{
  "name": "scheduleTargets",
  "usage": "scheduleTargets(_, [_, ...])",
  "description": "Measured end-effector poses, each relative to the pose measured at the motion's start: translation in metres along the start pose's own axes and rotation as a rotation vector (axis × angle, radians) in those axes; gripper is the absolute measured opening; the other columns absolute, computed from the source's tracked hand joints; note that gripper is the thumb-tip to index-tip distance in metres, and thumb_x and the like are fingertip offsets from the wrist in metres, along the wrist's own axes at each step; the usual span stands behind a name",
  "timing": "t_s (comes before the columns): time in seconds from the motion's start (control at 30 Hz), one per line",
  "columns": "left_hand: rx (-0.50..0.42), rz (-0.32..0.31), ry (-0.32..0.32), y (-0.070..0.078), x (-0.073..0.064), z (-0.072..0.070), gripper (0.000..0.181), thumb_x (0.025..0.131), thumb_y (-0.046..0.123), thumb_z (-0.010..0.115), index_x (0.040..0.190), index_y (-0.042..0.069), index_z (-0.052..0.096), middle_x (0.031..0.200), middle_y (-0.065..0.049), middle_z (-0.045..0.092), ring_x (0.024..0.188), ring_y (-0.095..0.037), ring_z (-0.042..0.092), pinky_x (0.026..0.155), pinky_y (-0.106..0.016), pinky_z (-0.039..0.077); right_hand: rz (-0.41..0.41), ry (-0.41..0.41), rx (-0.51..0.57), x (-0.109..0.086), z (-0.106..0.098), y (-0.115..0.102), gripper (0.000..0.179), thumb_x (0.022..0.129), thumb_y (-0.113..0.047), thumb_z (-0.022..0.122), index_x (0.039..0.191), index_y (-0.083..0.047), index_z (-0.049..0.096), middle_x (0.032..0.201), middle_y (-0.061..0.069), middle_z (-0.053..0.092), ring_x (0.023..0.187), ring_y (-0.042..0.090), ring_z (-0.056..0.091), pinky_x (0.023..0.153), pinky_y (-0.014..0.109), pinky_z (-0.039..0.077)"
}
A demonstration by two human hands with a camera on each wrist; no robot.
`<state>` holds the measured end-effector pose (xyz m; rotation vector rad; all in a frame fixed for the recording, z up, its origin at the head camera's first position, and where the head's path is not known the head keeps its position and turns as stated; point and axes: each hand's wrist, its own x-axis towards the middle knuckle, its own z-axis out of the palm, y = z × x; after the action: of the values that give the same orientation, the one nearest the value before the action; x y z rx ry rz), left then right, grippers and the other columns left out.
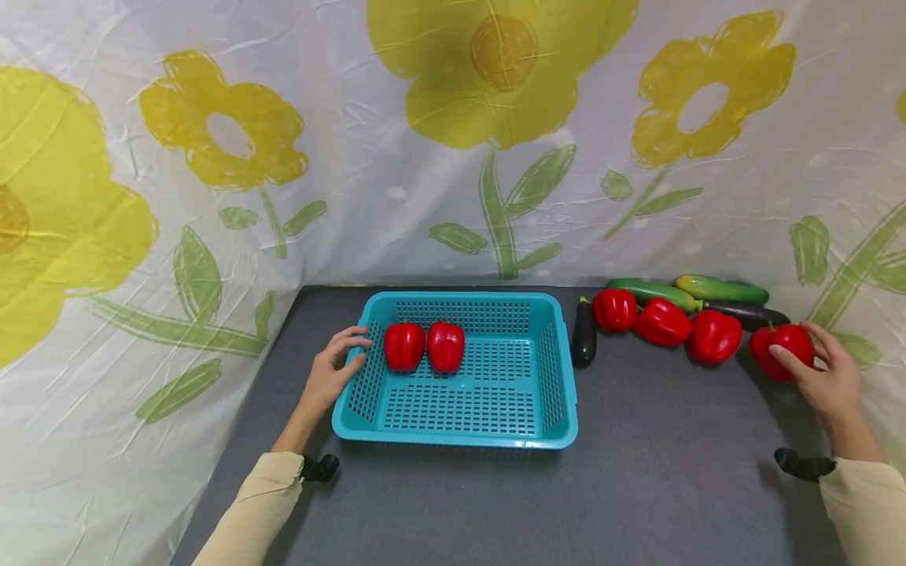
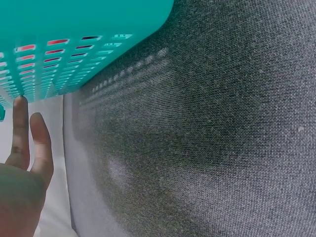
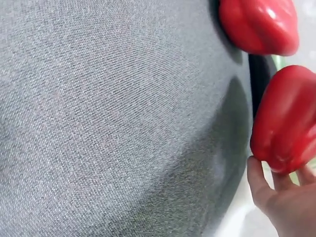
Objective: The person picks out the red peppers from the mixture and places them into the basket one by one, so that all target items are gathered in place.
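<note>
At the far right my right hand (image 1: pixel 834 384) grips a red bell pepper (image 1: pixel 770 344), with the thumb on the near side and the fingers behind. In the right wrist view this pepper (image 3: pixel 285 116) shows above the fingertips, over the edge of the grey cloth. A turquoise perforated basket (image 1: pixel 453 439) stands near the middle of the table, two red bell peppers (image 1: pixel 404 347) side by side in its back left part. My left hand (image 1: pixel 336 368) is at the basket's left rim with loosely bent fingers; in the left wrist view a fingertip (image 2: pixel 20 103) meets the slotted wall.
Three red bell peppers (image 1: pixel 662 321) line up left of the right hand. Behind them lie a green cucumber (image 1: pixel 651 293), a yellow-green one (image 1: pixel 722 289) and a dark eggplant (image 1: pixel 746 314). Another eggplant (image 1: pixel 583 338) lies beside the basket. A flowered sheet (image 1: pixel 354 212) hangs behind the table.
</note>
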<state>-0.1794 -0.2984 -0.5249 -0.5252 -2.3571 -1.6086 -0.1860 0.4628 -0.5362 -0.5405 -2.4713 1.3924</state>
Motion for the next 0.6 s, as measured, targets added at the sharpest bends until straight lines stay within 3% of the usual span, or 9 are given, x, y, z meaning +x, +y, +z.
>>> scheduleTargets(0.17, [-0.006, 0.017, -0.016, 0.003, -0.001, 0.0, 0.026, 0.098, -0.012, 0.057, 0.123, -0.008, 0.064, 0.146, -0.024, 0.046, 0.14, -0.038, 0.034, 0.11, -0.025, 0.031, -0.065, -0.015, 0.053, -0.002, 0.0, -0.002, 0.064, 0.098, -0.023, 0.069, 0.156, -0.03, 0.043, 0.153, 0.013, 0.042, 0.134, 0.025, 0.038, 0.065, 0.006, 0.042])
scheduleTargets(0.27, [-0.012, 0.025, -0.018, 0.004, -0.001, 0.0, 0.025, 0.098, -0.012, 0.056, 0.122, -0.01, 0.063, 0.146, -0.026, 0.045, 0.14, -0.04, 0.034, 0.11, -0.024, 0.031, -0.064, -0.035, 0.153, -0.005, -0.002, -0.006, 0.063, 0.097, -0.016, 0.071, 0.153, -0.03, 0.048, 0.137, 0.001, 0.051, 0.119, 0.014, 0.049, 0.06, 0.01, 0.049])
scheduleTargets(0.4, [-0.008, 0.017, -0.011, 0.005, -0.001, 0.0, 0.025, 0.098, -0.011, 0.057, 0.122, -0.009, 0.064, 0.146, -0.025, 0.046, 0.139, -0.04, 0.035, 0.109, -0.023, 0.032, -0.025, -0.074, 0.314, -0.009, -0.003, -0.012, 0.066, 0.092, -0.009, 0.077, 0.15, -0.028, 0.052, 0.113, -0.012, 0.051, 0.087, -0.002, 0.055, 0.055, 0.019, 0.054])
scheduleTargets(0.5, [-0.006, 0.018, -0.01, 0.005, -0.001, 0.0, 0.025, 0.098, -0.012, 0.057, 0.122, -0.009, 0.063, 0.146, -0.026, 0.045, 0.139, -0.041, 0.034, 0.109, -0.023, 0.032, 0.002, -0.096, 0.389, -0.011, -0.002, -0.015, 0.071, 0.089, -0.007, 0.079, 0.15, -0.027, 0.052, 0.11, -0.012, 0.049, 0.077, -0.002, 0.058, 0.053, 0.02, 0.054])
scheduleTargets(0.6, [-0.007, 0.02, -0.01, 0.004, 0.0, 0.0, 0.026, 0.098, -0.012, 0.057, 0.122, -0.009, 0.064, 0.145, -0.026, 0.045, 0.139, -0.041, 0.034, 0.109, -0.023, 0.032, 0.011, -0.109, 0.397, -0.013, -0.001, -0.016, 0.076, 0.087, -0.005, 0.08, 0.153, -0.027, 0.048, 0.112, -0.012, 0.046, 0.076, -0.002, 0.059, 0.054, 0.02, 0.054])
